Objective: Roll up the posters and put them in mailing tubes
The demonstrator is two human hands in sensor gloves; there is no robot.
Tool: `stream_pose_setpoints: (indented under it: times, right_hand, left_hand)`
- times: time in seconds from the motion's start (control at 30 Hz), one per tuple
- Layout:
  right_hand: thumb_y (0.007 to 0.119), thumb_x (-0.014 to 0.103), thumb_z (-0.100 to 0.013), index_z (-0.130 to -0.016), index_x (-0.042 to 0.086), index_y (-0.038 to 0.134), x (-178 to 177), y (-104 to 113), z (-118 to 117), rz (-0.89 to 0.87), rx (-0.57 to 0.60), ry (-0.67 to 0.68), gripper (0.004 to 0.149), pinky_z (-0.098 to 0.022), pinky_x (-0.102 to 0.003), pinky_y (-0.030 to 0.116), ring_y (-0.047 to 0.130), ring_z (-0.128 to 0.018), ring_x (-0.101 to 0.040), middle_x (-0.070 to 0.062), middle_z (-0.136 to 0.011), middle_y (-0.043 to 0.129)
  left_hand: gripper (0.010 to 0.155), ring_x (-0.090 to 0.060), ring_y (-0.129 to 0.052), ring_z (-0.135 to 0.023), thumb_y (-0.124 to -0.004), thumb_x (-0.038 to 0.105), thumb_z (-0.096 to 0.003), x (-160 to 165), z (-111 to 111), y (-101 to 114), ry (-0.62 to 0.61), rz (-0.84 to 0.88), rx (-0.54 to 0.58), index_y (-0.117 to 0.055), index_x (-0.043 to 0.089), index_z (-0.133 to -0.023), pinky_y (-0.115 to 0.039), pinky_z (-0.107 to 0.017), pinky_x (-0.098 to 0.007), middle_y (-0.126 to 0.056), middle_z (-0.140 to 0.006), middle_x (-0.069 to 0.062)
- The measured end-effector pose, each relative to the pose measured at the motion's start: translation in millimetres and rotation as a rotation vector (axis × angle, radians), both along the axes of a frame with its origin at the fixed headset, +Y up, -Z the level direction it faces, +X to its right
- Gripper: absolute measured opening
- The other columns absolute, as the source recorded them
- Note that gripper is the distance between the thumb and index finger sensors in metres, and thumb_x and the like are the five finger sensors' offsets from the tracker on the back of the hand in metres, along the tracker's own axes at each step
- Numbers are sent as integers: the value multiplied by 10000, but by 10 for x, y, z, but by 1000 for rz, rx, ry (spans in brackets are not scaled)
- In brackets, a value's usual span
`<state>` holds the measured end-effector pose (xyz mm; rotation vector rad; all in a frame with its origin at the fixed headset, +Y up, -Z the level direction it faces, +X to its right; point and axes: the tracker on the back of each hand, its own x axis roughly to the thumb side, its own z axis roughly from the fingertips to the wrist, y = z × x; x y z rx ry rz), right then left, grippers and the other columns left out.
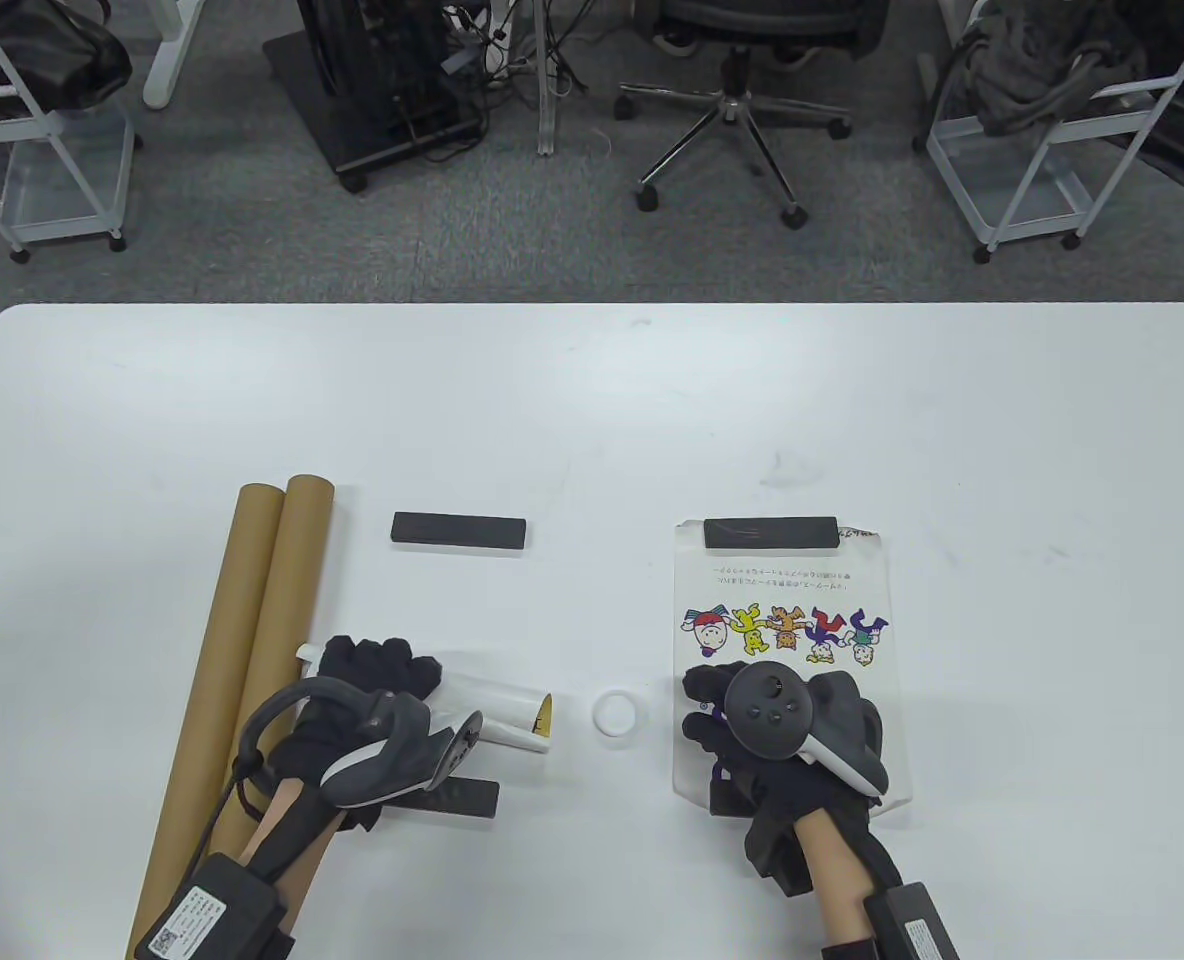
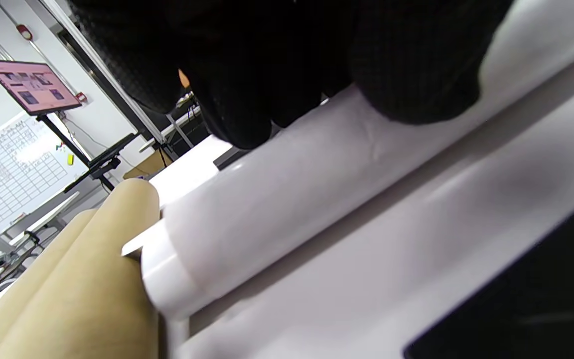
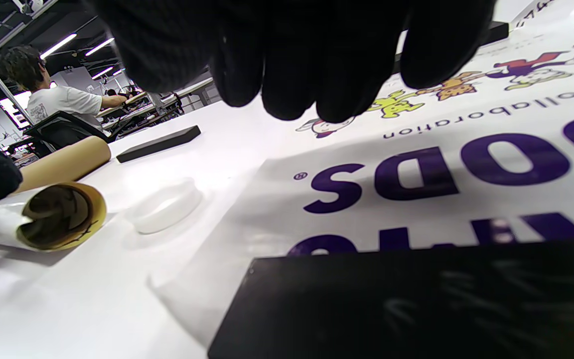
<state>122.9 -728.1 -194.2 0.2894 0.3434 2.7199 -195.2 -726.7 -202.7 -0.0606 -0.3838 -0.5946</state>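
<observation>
Right now your table (image 1: pixel 592 400) carries everything, so start with the big pieces: two brown mailing tubes (image 1: pixel 252 640) lie side by side along the left, running from the near edge away from you. To the right, the flat poster (image 1: pixel 787 600) lies printed side up, pinned at its far end by a dark bar (image 1: pixel 770 533) and at its near end by another bar (image 3: pixel 416 299) under your right hand (image 1: pixel 782 730).

Your left hand (image 1: pixel 372 700) rests on the rolled poster (image 1: pixel 497 705), its fingers curled over the top of the roll, holding it against the table just beside the tubes. Your right hand hovers low over the near end of the flat poster; its fingers hang down loosely, and I cannot tell whether they touch the paper or the bar.

By my reading, one poster is rolled and waiting for a tube, while the second is not yet started. The next move likely calls for lifting the near bar off so that end of the sheet is free to curl, or for sliding the roll into a tube.

Mind the room: the roll's left end touches the nearer tube, a spare bar (image 1: pixel 460 530) lies beyond the roll, and another (image 1: pixel 457 797) sits close by your left wrist. The far half of the table gives you open space. Smallest of all, a white tube cap (image 1: pixel 618 714) sits between the roll's open end and the flat poster.
</observation>
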Motion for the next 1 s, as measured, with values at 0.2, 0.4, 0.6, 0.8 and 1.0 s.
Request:
stream_pose_setpoints:
  times: [0.2, 0.4, 0.6, 0.8, 1.0]
  right_hand:
    - [727, 375, -525, -1013, 143, 668, 4, -3, -1, 1, -3, -2, 544, -676, -702, 600, 769, -909, -474, -174, -1048, 744]
    - [726, 376, -525, -1013, 143, 668, -1, -2, 1, 5, -1, 1, 544, -676, -701, 601, 769, -909, -473, -171, -1048, 745]
    - [726, 376, -525, -1014, 144, 667, 7, -1, -4, -2, -2, -5, 544, -676, -702, 600, 768, -910, -473, -173, -1049, 744]
    - [725, 374, -526, -1014, 145, 666, -6, 23, 0, -18, 16, -4, 543, -676, -700, 601, 770, -908, -472, -171, -1048, 744]
    - [726, 374, -525, -1013, 145, 666, 12, 35, -6, -35, 27, -13, 543, -677, -700, 601, 771, -909, -470, -170, -1047, 745]
  left_hand:
    - [468, -144, -963, -888, -822, 491, -420, 12, 25, -16, -28, -9, 25, -735, 441, -877, -737, -789, -484, -855, -971, 133]
    - [391, -133, -1002, -854, -819, 468, -430, 9, 57, 56, -43, 23, 39, -776, 444, -819, -747, -783, -483, -898, -934, 142]
    - [389, -111, -1078, -750, -810, 451, -435, 22, 99, 252, -47, 97, 96, -768, 437, -822, -773, -769, -475, -981, -858, 140]
    - [391, -84, -1084, -666, -785, 431, -447, 86, 105, 472, -32, 193, 146, -744, 444, -835, -779, -764, -472, -997, -785, 159]
    - [392, -95, -1033, -688, -762, 410, -467, 239, 112, 686, -44, 343, 186, -756, 469, -854, -766, -769, -475, -960, -806, 158]
